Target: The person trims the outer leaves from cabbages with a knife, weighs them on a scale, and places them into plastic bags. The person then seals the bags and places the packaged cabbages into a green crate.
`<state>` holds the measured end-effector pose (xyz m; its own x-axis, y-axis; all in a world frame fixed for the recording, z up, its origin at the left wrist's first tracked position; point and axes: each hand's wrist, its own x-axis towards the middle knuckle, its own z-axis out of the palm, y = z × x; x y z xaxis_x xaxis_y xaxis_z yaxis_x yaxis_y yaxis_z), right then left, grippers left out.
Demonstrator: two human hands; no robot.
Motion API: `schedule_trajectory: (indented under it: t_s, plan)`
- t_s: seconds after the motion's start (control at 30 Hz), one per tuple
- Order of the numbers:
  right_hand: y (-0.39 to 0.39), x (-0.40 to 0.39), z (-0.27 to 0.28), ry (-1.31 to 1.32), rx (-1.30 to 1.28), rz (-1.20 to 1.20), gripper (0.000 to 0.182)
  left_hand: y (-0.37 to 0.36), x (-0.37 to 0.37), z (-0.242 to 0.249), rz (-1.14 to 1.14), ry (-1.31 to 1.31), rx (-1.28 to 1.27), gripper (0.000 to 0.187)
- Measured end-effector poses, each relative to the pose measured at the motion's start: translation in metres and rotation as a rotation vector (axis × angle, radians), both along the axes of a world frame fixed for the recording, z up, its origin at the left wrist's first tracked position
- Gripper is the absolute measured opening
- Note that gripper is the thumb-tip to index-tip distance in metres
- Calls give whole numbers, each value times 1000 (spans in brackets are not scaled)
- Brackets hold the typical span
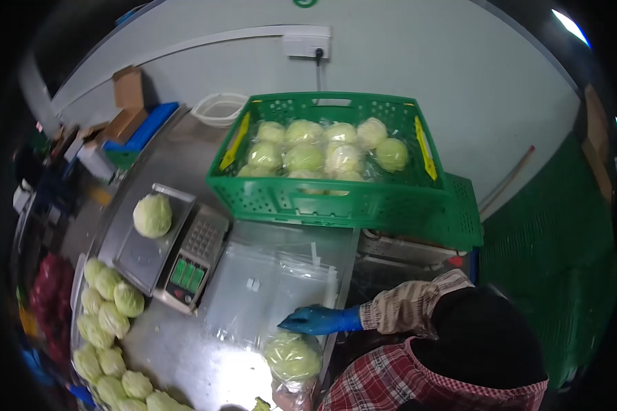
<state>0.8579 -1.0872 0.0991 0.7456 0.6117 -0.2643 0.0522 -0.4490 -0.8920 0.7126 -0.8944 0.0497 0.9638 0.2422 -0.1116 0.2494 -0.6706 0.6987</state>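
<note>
My right hand (315, 320), in a blue glove, reaches in from the right with its fingers drawn together. Its fingertips are at the edge of a clear plastic bag (282, 337). A pale green cabbage (293, 357) lies in this bag just below the glove. At the bottom edge, part of my left hand (296, 399) shows by the crumpled film under the cabbage; its fingers cannot be made out. Flat clear bags (243, 284) lie stacked on the steel table (164, 349) beyond the glove.
A green crate (288, 198) with bagged cabbages stands at the back. Left of the bags is a scale (192, 257) carrying one cabbage (152, 216). Several loose cabbages (113, 320) line the left table edge. A white basin (219, 109) sits by the wall.
</note>
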Motion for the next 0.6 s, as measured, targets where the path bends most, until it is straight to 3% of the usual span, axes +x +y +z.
schedule_trajectory:
  t_s: [0.1,0.17,0.2,0.23,0.27,0.3,0.33,0.37,0.4,0.43,0.5,0.57,0.6]
  plan:
    - [-45,23,53,-191,190,-243,38,-3,24,48,-47,26,47,69]
    - [-87,40,92,-92,393,-480,45,-68,101,159,-98,-104,-636,53]
    - [-110,52,101,-194,515,-555,41,-84,134,175,-259,-185,-605,43]
    - [-135,59,114,-74,578,-697,39,-99,169,172,-390,-280,-629,41]
    - [-158,64,127,43,639,-836,38,-125,199,189,-453,-193,-672,42]
    - [-174,69,140,24,610,-879,40,-150,229,206,-512,-102,-708,43]
    - [-191,75,149,4,578,-924,43,-167,244,200,-537,-205,-774,46]
    - [-215,85,150,-14,582,-929,43,-203,291,207,-661,-106,-426,51]
    - [-238,95,147,108,639,-1042,46,-233,315,200,-633,-128,-537,51]
    - [-257,103,143,233,691,-1152,50,-259,344,191,-730,-140,-437,51]
    - [-281,118,133,144,683,-1219,53,-305,385,189,-839,-137,-335,52]
    - [-327,140,83,388,455,-1276,60,-342,408,186,-1019,386,-309,50]
    - [-332,154,52,298,573,-1389,65,-360,421,167,-1104,454,-233,48]
